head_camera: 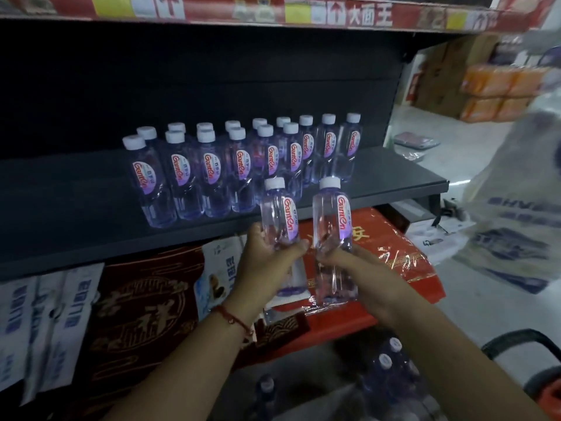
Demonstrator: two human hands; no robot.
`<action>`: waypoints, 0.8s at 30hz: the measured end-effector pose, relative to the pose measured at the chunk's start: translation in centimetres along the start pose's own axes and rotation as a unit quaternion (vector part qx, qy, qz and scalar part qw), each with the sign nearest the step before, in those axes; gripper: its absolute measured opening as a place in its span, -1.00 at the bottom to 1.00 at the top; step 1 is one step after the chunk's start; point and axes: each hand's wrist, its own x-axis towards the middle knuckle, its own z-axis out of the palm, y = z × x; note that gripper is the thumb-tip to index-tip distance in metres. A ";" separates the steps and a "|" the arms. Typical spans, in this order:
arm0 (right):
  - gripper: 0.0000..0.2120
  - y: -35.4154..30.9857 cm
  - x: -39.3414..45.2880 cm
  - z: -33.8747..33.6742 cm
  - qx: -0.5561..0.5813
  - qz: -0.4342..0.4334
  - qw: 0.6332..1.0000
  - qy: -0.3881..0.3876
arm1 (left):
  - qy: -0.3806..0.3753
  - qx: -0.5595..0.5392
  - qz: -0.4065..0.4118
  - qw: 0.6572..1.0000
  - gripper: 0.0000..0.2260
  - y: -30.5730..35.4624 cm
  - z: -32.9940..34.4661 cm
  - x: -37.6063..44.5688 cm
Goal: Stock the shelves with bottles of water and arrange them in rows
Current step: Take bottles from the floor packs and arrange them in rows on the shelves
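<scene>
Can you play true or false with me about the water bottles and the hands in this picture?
1. Each hand holds one bottle. True: the left hand grips the left bottle, the right hand grips the right bottle.
2. The bottles on the shelf have red caps. False: their caps are white.
3. The held bottles stand on the shelf. False: they are in the air in front of it.
4. The shelf bottles stand upright in rows. True.
5. The left wrist wears a red string. True.
</scene>
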 end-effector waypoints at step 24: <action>-0.70 -3.5 21.5 -2.4 -0.113 -0.182 0.966 0.145 | 0.134 0.274 0.160 0.939 -0.42 -5.7 -0.6 9.7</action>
